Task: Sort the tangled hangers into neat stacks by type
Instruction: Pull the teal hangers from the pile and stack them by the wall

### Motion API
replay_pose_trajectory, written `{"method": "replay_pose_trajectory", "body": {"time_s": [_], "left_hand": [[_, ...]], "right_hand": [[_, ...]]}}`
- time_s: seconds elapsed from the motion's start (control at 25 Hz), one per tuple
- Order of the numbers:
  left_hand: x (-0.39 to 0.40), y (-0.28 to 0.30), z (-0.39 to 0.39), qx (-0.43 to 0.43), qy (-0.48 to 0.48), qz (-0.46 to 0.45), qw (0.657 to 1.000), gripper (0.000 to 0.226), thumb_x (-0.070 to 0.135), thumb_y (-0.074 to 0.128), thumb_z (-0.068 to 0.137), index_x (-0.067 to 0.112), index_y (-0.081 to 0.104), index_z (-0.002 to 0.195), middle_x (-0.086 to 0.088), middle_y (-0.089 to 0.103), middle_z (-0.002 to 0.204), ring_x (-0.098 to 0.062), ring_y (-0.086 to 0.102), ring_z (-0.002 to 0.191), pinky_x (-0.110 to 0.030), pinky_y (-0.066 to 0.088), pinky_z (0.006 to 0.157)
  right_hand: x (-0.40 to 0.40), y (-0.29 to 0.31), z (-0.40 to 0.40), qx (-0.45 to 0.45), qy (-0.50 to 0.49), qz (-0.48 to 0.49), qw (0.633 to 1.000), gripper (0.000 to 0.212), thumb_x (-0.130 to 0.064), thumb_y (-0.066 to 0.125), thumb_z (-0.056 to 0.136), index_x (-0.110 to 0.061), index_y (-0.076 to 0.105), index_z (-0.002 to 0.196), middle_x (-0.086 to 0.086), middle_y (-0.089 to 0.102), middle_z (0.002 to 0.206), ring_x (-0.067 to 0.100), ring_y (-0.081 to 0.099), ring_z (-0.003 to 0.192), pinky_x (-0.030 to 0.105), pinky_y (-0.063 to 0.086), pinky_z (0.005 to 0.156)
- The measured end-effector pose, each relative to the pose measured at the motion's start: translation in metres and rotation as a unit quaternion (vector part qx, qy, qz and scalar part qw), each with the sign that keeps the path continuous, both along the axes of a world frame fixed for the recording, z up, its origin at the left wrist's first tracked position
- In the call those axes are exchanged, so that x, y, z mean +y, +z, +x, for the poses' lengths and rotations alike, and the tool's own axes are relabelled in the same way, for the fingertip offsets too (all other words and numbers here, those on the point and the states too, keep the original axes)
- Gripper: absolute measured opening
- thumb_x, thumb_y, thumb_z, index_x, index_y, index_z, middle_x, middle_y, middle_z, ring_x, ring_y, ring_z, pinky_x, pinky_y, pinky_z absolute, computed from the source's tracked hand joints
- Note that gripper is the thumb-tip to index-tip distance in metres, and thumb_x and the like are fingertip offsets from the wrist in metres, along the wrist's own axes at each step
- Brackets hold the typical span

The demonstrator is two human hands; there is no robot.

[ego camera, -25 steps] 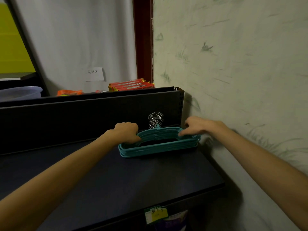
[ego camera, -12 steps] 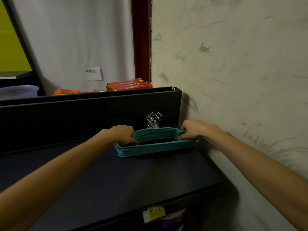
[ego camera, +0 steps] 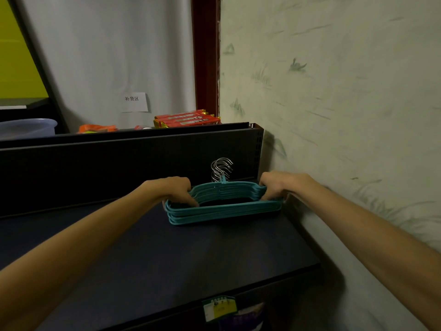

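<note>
A stack of several teal hangers [ego camera: 224, 210] lies flat at the back right of the dark shelf [ego camera: 181, 259]. Their silver hooks [ego camera: 220, 172] bunch together and point at the dark back panel. My left hand [ego camera: 175, 188] grips the stack's left end, fingers curled down over the top hangers. At the right end, my right hand [ego camera: 276, 185] grips the hangers the same way, close to the wall. The hangers look evenly aligned.
A dark upright panel [ego camera: 119, 168] stands behind the stack. Beyond it lie red snack packets [ego camera: 188, 119], an orange packet [ego camera: 96, 128] and a pale plastic tub [ego camera: 26, 129]. A patterned wall [ego camera: 334, 115] closes the right side. A price tag [ego camera: 218, 306] hangs on the shelf's front edge.
Both hands have curled tighter on the stack's ends, and the stack has shifted slightly left and become more even.
</note>
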State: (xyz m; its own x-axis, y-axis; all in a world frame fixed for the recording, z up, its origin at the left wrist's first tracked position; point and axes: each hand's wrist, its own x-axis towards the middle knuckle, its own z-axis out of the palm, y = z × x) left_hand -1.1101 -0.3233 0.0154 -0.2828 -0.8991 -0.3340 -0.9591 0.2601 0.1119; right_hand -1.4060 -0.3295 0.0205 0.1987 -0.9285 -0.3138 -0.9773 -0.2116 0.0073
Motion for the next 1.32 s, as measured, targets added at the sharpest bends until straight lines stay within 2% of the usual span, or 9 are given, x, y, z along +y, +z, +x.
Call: {"method": "replay_pose_trajectory", "body": {"time_s": [0.16,0.28,0.52,0.64,0.8,0.96,1.08,1.2,1.32], "left_hand": [[0.001,-0.007,0.004,-0.005,0.004,-0.02,1.0,0.028,0.041,0.069,0.091,0.013,0.067,0.099,0.001,0.065,0.087,-0.014,0.062,0.078,-0.031,0.053,0.072],[0.004,-0.009,-0.002,-0.032,-0.002,-0.057,0.998,0.025,0.038,0.07,0.091,0.016,0.058,0.09,0.001,0.058,0.079,-0.015,0.058,0.072,-0.031,0.052,0.066],[0.006,-0.003,0.0,-0.019,0.005,-0.037,0.999,0.023,0.037,0.071,0.091,0.016,0.062,0.09,0.003,0.058,0.078,-0.011,0.057,0.07,-0.023,0.046,0.057],[0.007,0.005,0.004,0.007,0.029,0.035,0.999,0.03,0.039,0.074,0.088,0.014,0.066,0.102,0.002,0.064,0.088,-0.013,0.067,0.08,-0.025,0.054,0.059],[0.013,0.015,0.012,0.014,0.103,0.099,0.99,0.037,0.028,0.071,0.093,0.003,0.051,0.113,-0.017,0.064,0.102,-0.028,0.073,0.08,-0.032,0.062,0.06],[0.02,0.012,0.011,-0.031,0.137,0.156,0.978,0.042,0.026,0.054,0.103,-0.015,0.054,0.112,-0.025,0.075,0.088,-0.03,0.075,0.071,-0.034,0.062,0.058],[0.021,0.01,0.009,-0.016,0.151,0.15,0.977,0.031,0.015,0.053,0.102,-0.014,0.054,0.109,-0.026,0.075,0.089,-0.028,0.076,0.071,-0.035,0.063,0.063],[0.024,0.008,0.007,0.008,0.149,0.115,0.982,0.031,0.006,0.053,0.1,-0.009,0.046,0.126,-0.031,0.064,0.116,-0.031,0.076,0.071,-0.041,0.064,0.073],[0.026,0.008,0.005,0.017,0.15,0.103,0.983,0.034,0.007,0.055,0.099,-0.01,0.047,0.128,-0.03,0.06,0.119,-0.031,0.076,0.071,-0.04,0.064,0.072]], "right_hand": [[-0.003,-0.004,0.008,0.052,0.038,-0.053,0.997,0.029,-0.026,0.077,0.086,-0.011,0.067,0.109,0.009,0.067,0.106,0.023,0.061,0.085,0.031,0.05,0.067],[-0.006,-0.005,0.007,0.06,0.055,-0.055,0.995,0.024,-0.027,0.077,0.086,-0.009,0.068,0.099,0.005,0.066,0.094,0.022,0.062,0.081,0.031,0.052,0.065],[-0.008,-0.002,0.01,0.056,0.037,-0.039,0.997,0.024,-0.026,0.079,0.084,-0.013,0.066,0.099,0.011,0.069,0.108,0.025,0.065,0.088,0.032,0.053,0.07],[-0.004,0.007,0.005,0.026,-0.018,0.018,0.999,0.044,-0.021,0.081,0.082,-0.007,0.065,0.12,0.012,0.067,0.11,0.026,0.068,0.093,0.03,0.054,0.065],[0.0,0.017,-0.013,-0.018,-0.115,0.049,0.992,0.037,-0.02,0.079,0.084,0.004,0.063,0.108,0.02,0.071,0.093,0.033,0.074,0.075,0.046,0.063,0.068],[0.009,0.008,-0.019,-0.052,-0.207,0.097,0.972,0.036,-0.022,0.071,0.092,0.008,0.05,0.092,0.03,0.068,0.086,0.036,0.073,0.06,0.038,0.059,0.048],[0.008,-0.005,-0.018,-0.075,-0.234,0.085,0.966,0.03,-0.017,0.07,0.091,0.005,0.049,0.089,0.027,0.07,0.086,0.03,0.073,0.057,0.034,0.057,0.044],[0.007,-0.013,-0.017,-0.103,-0.268,0.091,0.954,0.027,-0.015,0.066,0.094,0.009,0.053,0.09,0.024,0.071,0.076,0.025,0.071,0.051,0.033,0.058,0.044],[0.006,-0.015,-0.015,-0.105,-0.271,0.07,0.954,0.028,-0.016,0.067,0.093,0.009,0.057,0.101,0.024,0.073,0.084,0.025,0.073,0.056,0.037,0.063,0.059]]}}
